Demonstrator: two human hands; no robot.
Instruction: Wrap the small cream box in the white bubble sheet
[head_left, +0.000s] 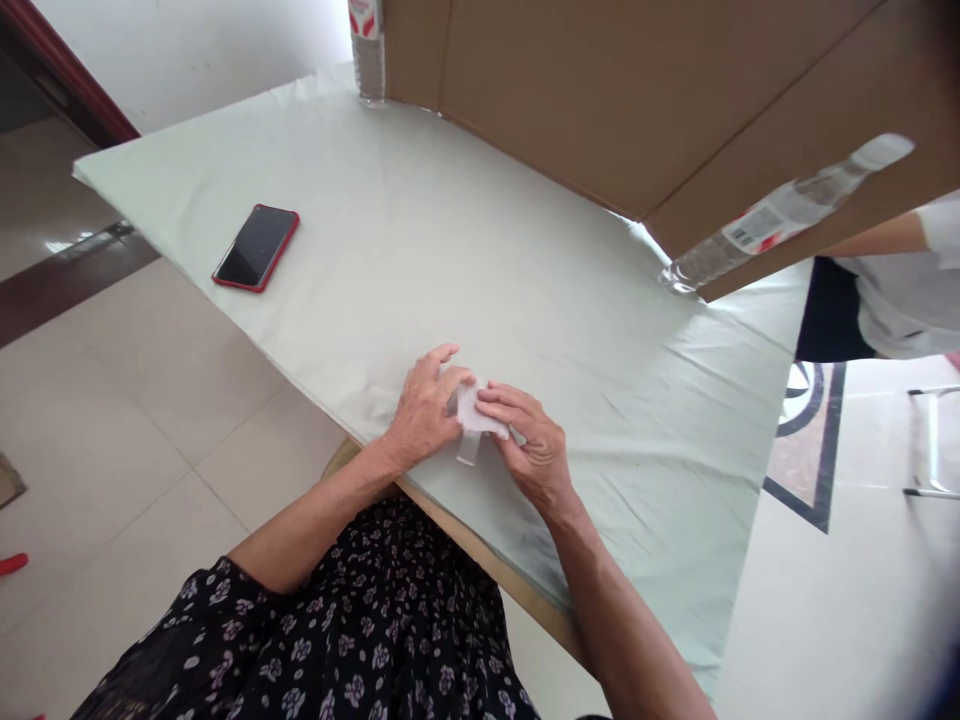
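Observation:
Both hands rest on a table covered with a pale green cloth [420, 230], near its front edge. Between them lies a small white folded piece of paper [472, 415]. My left hand [424, 410] presses on its left side, with the fingers curled and the index finger raised a little. My right hand [525, 440] pinches the paper's right side between thumb and fingers. A narrow strip of the paper sticks out below the hands toward me.
A red-cased phone [256, 247] lies face up at the table's left. A large cardboard sheet [637, 90] stands at the back, propped by two clear water bottles [780, 215] [367, 50]. Another person's arm and white sleeve [900, 270] show at the far right.

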